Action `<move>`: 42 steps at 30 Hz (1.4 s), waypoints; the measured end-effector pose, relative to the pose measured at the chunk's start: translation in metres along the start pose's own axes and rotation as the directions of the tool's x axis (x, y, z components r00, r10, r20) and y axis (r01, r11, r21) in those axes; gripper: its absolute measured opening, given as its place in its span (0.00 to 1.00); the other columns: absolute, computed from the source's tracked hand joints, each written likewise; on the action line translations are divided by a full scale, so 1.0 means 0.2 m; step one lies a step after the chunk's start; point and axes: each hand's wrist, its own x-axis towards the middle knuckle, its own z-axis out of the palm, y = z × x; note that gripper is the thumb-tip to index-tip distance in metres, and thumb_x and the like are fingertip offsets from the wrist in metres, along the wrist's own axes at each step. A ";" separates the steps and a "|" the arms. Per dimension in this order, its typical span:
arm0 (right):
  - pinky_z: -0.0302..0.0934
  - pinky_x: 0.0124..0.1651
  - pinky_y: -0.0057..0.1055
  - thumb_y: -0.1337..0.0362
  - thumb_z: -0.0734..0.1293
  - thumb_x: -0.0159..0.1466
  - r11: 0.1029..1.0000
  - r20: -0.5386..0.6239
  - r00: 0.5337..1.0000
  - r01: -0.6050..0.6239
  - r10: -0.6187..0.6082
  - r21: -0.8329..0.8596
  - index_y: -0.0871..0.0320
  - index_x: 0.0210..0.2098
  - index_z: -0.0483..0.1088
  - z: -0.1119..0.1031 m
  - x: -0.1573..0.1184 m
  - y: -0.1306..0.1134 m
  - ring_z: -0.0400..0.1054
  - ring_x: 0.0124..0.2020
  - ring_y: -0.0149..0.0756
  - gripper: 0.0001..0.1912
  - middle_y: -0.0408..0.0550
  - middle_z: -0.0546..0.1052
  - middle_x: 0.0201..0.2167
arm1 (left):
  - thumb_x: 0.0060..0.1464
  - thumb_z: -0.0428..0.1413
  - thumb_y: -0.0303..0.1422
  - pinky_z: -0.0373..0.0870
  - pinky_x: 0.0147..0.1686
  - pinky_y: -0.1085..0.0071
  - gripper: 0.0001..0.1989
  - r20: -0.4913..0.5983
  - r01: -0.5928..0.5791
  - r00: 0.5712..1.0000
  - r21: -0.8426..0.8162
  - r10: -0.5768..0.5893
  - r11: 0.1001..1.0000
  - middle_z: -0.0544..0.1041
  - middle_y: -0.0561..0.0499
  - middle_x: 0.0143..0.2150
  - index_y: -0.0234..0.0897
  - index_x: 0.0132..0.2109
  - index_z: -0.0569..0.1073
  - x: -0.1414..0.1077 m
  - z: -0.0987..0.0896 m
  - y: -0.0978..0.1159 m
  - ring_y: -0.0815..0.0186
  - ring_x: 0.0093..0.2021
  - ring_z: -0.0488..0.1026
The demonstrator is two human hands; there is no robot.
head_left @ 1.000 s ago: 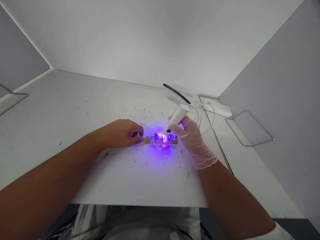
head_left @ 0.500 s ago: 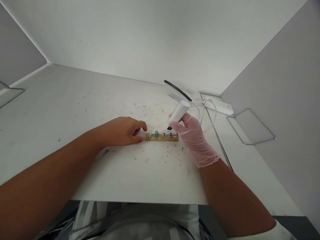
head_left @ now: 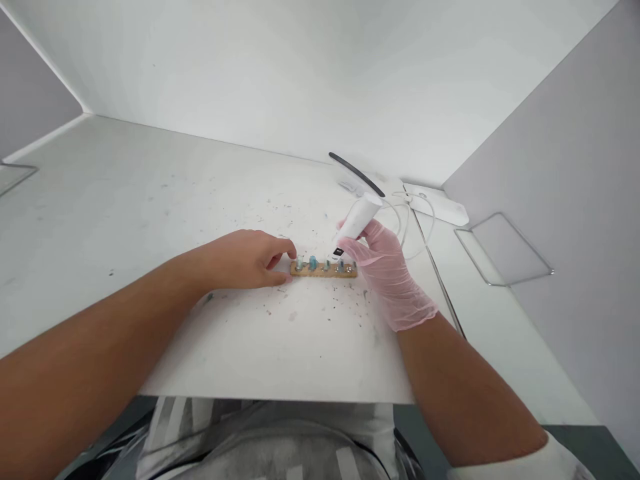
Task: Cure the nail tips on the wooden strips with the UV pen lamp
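Observation:
A narrow wooden strip (head_left: 320, 273) lies on the white table, with several small pegs standing in a row along it. The ones toward its left carry clear and blue glassy pieces (head_left: 313, 262). At the strip's left end, my bare left hand (head_left: 255, 260) rests with thumb and index finger apart, the tips at or just touching that end. My right hand (head_left: 383, 260), in a pink translucent glove, is closed around a white cylindrical handheld device (head_left: 361, 215). Its lower end, with a black square mark, tilts down just above the strip's middle right pegs.
Behind the right hand, a white cord (head_left: 434, 223) loops toward a long white box (head_left: 443, 205). A curved black-edged piece (head_left: 357, 173) lies near the back wall. Wire frames (head_left: 505, 250) stick out from the side panels. Small dark specks dot the table.
The white device's lower end has come slightly closer to the pegs. My left hand has stayed at the strip's end. The whole view has shifted a little.

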 end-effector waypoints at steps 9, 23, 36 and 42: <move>0.62 0.36 0.31 0.62 0.70 0.56 0.999 0.007 1.000 -0.007 0.006 0.041 0.53 0.32 0.74 0.00 0.00 0.01 0.65 0.30 0.29 0.04 0.38 0.72 0.27 | 0.52 0.53 0.48 0.54 0.25 0.71 0.15 -0.015 0.018 1.000 0.053 -0.017 0.998 0.74 0.55 0.29 0.45 0.40 0.72 0.02 0.03 0.03 0.69 0.25 0.67; 0.64 0.38 0.32 0.60 0.70 0.58 0.999 -0.010 0.999 0.035 -0.035 0.021 0.52 0.33 0.73 -0.01 0.00 0.02 0.66 0.32 0.30 0.05 0.39 0.72 0.28 | 0.52 0.52 0.43 0.53 0.24 0.70 0.10 -0.049 0.018 0.999 0.083 -0.014 0.996 0.72 0.54 0.26 0.42 0.31 0.68 0.03 0.04 0.01 0.68 0.24 0.65; 0.64 0.39 0.33 0.62 0.70 0.57 0.998 0.011 0.999 0.041 -0.040 -0.042 0.53 0.34 0.74 0.00 0.00 -0.02 0.67 0.32 0.29 0.05 0.39 0.71 0.30 | 0.51 0.53 0.43 0.53 0.24 0.69 0.11 -0.012 0.005 1.000 0.033 -0.005 0.999 0.72 0.53 0.26 0.42 0.30 0.65 0.03 0.02 0.03 0.67 0.23 0.65; 0.64 0.34 0.31 0.61 0.71 0.56 0.999 0.021 0.999 -0.043 0.044 -0.031 0.54 0.34 0.74 0.00 -0.01 -0.04 0.66 0.30 0.28 0.06 0.40 0.71 0.32 | 0.53 0.52 0.44 0.55 0.25 0.70 0.11 0.029 0.053 0.998 0.045 -0.054 0.998 0.72 0.53 0.27 0.42 0.32 0.67 0.02 0.00 0.06 0.67 0.24 0.66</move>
